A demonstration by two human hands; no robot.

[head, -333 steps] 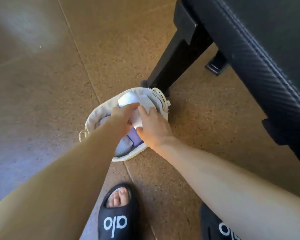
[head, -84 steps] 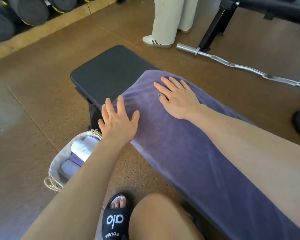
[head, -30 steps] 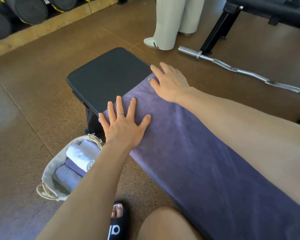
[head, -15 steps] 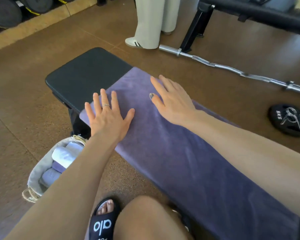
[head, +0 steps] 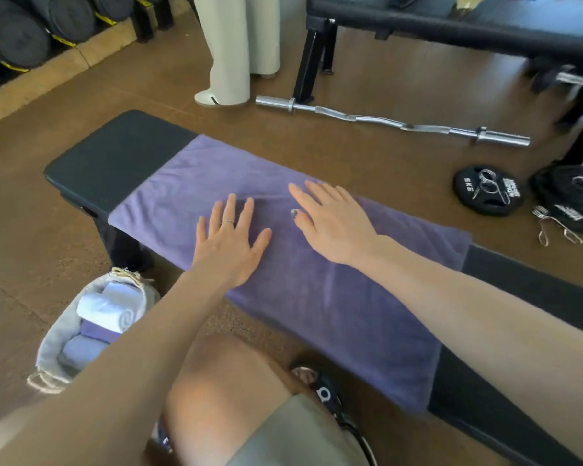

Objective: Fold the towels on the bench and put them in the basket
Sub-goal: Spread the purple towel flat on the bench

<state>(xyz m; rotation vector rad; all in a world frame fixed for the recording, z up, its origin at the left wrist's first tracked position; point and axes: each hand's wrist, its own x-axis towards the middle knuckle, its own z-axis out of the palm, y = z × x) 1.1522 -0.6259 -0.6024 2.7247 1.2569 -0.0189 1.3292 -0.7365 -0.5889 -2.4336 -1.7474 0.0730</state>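
A purple towel (head: 334, 307) lies spread flat along the black bench (head: 115, 153), its near edge hanging over the bench side. My left hand (head: 229, 243) rests flat on the towel with fingers spread. My right hand (head: 334, 220) lies flat on the towel just to the right, fingers straight. On the floor at lower left stands a light fabric basket (head: 51, 341) with rope handles. It holds a rolled white towel (head: 110, 309) and folded purple towels (head: 81, 348).
A curl bar (head: 391, 121) lies on the floor beyond the bench. Black weight plates (head: 488, 190) and spring collars sit at right. A person's legs (head: 229, 52) stand behind the bench, next to a second bench (head: 451, 25). My knee and sandal are near the bench.
Both hands have slid along the towel away from its left end toward its middle. The view has shifted, so the towel's right end now shows.
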